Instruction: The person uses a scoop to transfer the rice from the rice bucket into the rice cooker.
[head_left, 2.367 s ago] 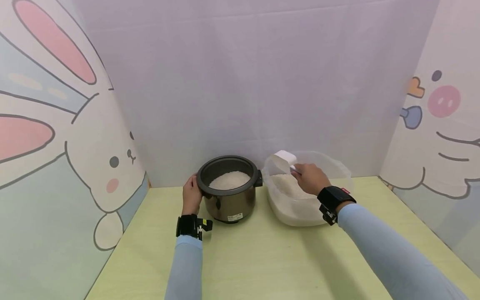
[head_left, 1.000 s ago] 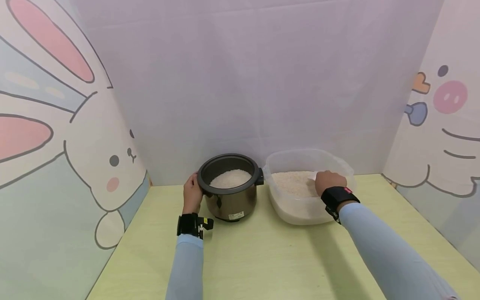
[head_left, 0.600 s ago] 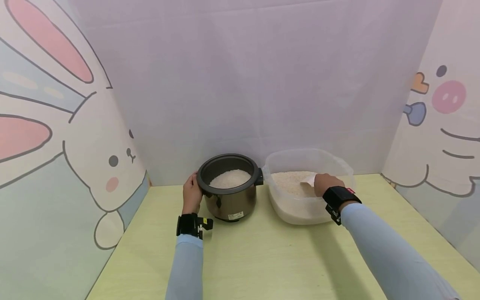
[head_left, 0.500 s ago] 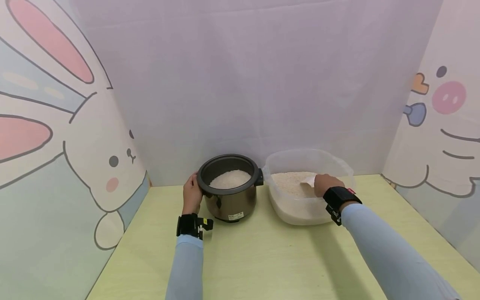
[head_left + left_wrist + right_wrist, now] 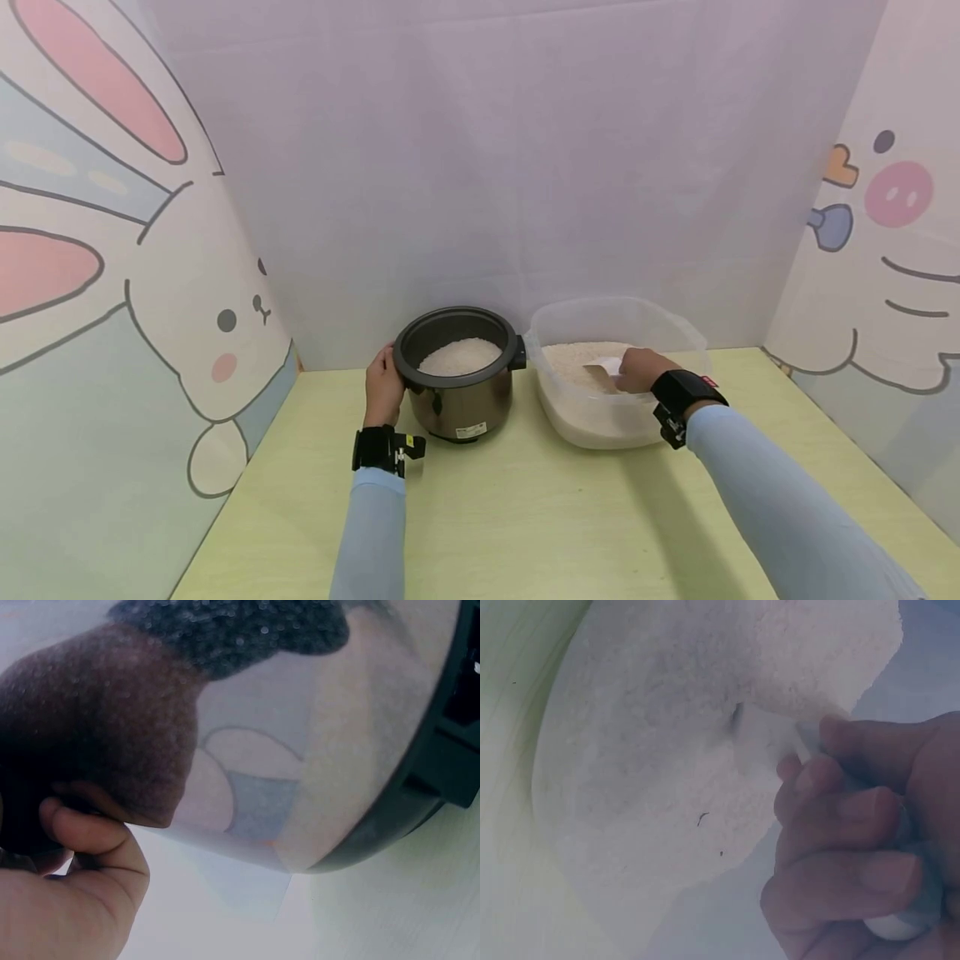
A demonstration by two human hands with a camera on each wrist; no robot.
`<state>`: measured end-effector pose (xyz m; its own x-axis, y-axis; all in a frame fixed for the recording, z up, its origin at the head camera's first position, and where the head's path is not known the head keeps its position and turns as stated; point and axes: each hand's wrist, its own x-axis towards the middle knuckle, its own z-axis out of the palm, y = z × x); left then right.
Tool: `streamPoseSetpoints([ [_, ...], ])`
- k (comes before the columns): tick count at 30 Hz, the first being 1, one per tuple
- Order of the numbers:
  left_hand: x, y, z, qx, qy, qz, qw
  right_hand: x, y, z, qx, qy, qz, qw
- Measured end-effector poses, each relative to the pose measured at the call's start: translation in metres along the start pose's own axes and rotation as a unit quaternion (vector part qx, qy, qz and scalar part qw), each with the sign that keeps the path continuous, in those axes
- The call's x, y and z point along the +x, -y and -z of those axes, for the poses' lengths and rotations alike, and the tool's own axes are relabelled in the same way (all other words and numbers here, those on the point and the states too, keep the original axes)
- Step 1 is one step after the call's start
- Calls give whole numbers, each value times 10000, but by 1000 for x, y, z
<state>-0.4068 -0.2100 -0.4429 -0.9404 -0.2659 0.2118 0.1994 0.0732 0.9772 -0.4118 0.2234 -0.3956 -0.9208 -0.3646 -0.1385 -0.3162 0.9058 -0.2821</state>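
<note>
**Scoop in a rice tub, beside a cooker**

Right of the rice cooker (image 5: pixel 459 408) stands a clear tub (image 5: pixel 622 312) of rice. Inside it, the right hand (image 5: pixel 647 371), fingers curled, grips a white scoop (image 5: pixel 611 365) low against the grains. At the cooker's left, the left hand (image 5: pixel 384 392) grips its side, thumb bent, probably on a handle. A scoop tilted outside the tub could scatter grains beside the cooker; a left-hand tug could shift the cooker.

From here I see the left hand (image 5: pixel 383 392), thumb (image 5: pixel 94 831) bent, forearm (image 5: pixel 370 533) pointing straight ahead. The right hand (image 5: pixel 642 371) curls its fingers (image 5: pixel 840 889), arm (image 5: pixel 783 492) slanting inward.
</note>
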Motion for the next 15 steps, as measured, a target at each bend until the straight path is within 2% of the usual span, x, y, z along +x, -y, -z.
streamPoseSetpoints([
  [8, 0, 1, 0, -69, 43, 42, 10000, -6, 4, 4, 482, 200, 790, 9955],
  [12, -1, 1, -1, -67, 16, 24, 10000, -8, 5, 6, 600, 249, 951, 9933],
  [15, -1, 1, -1, 22, -15, -4, 10000, -9, 6, 7, 674, 310, 906, 9931],
])
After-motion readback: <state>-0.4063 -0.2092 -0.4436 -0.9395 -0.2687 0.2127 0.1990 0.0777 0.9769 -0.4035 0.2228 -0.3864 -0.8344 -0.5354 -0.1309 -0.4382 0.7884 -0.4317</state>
